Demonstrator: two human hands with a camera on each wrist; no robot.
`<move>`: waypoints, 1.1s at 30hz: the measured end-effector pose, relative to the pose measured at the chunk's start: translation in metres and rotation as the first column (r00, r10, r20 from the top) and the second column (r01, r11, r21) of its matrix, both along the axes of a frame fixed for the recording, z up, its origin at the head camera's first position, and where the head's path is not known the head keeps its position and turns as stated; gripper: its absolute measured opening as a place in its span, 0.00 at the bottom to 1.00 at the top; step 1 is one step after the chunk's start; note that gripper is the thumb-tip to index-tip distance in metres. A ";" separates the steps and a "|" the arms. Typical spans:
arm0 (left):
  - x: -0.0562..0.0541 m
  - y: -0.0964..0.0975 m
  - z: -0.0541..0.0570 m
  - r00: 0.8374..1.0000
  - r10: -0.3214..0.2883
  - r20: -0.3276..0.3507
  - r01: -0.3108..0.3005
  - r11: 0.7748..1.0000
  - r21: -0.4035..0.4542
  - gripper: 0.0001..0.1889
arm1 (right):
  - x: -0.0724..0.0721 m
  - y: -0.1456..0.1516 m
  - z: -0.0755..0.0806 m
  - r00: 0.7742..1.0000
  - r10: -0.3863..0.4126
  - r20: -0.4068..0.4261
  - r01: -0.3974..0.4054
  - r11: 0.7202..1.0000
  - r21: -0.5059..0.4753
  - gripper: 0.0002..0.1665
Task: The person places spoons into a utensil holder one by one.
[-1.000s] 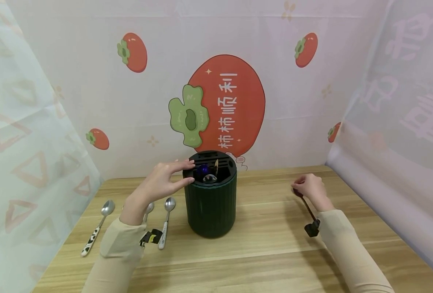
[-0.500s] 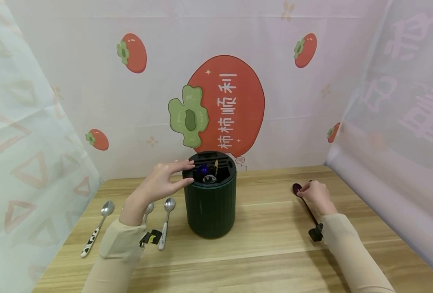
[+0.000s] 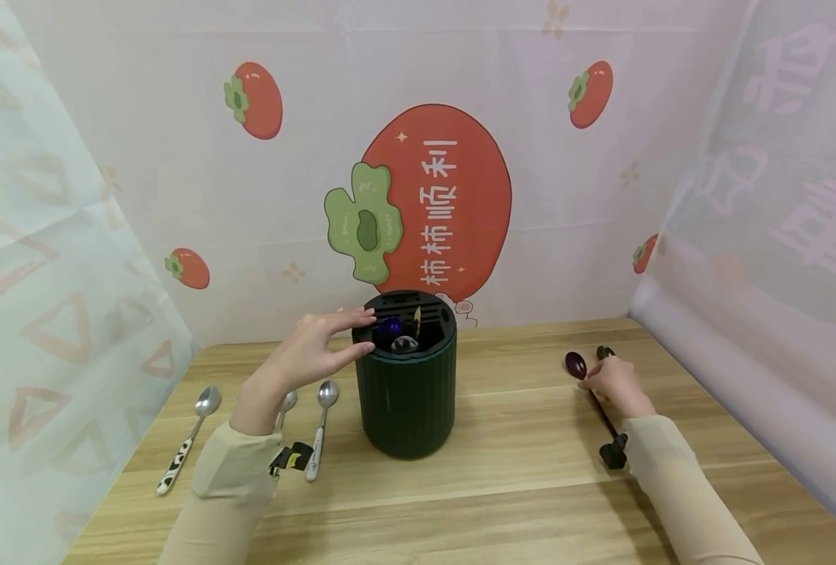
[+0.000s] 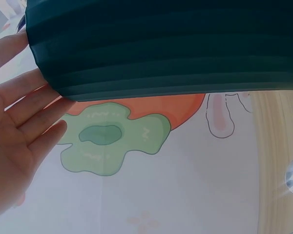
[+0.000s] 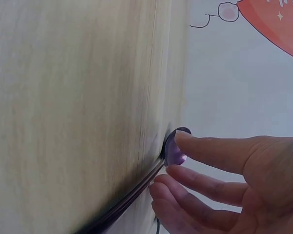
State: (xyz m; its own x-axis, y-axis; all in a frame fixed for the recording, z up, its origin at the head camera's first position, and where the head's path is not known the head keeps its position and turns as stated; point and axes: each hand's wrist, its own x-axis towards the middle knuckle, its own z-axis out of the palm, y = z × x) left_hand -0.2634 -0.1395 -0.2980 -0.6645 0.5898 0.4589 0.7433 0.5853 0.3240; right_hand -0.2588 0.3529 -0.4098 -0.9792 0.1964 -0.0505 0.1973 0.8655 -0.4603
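Observation:
A dark green ribbed utensil holder (image 3: 407, 404) with a black slotted top stands mid-table. A blue rounded utensil head (image 3: 391, 327), a silver one and a gold-coloured tip show inside it. My left hand (image 3: 312, 349) rests its extended fingers and thumb on the holder's left rim; the left wrist view shows the fingers along the holder's edge (image 4: 161, 48). At right, my right hand (image 3: 617, 384) is at the neck of a dark purple spoon (image 3: 576, 365) lying on the table. In the right wrist view, a gap separates its thumb and index finger beside the spoon's bowl (image 5: 176, 152).
Left of the holder lie a spoon with a cow-patterned handle (image 3: 187, 447), a white-handled spoon (image 3: 322, 428) and another spoon (image 3: 288, 402) partly behind my left wrist. A dark utensil end (image 3: 604, 352) shows beyond my right hand. Printed cloth walls (image 3: 418, 63) bound the wooden table.
My right hand has moved slightly right and toward me, from the purple spoon's bowl to its neck, uncovering the bowl and the dark utensil end behind. My left hand and the holder stay put.

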 end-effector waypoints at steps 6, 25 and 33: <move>-0.001 0.000 -0.001 1.000 -0.002 -0.012 0.002 1.000 0.002 0.23 | -0.001 0.001 -0.001 0.999 -0.020 0.032 0.020 1.000 0.001 0.16; -0.001 -0.001 0.000 1.000 -0.003 -0.019 0.003 1.000 -0.003 0.23 | -0.009 0.012 -0.007 0.994 -0.038 0.105 0.042 0.998 -0.040 0.13; -0.002 0.000 -0.001 1.000 -0.004 -0.020 0.004 1.000 -0.003 0.23 | -0.011 0.013 -0.009 0.995 -0.030 0.097 0.035 0.998 -0.056 0.13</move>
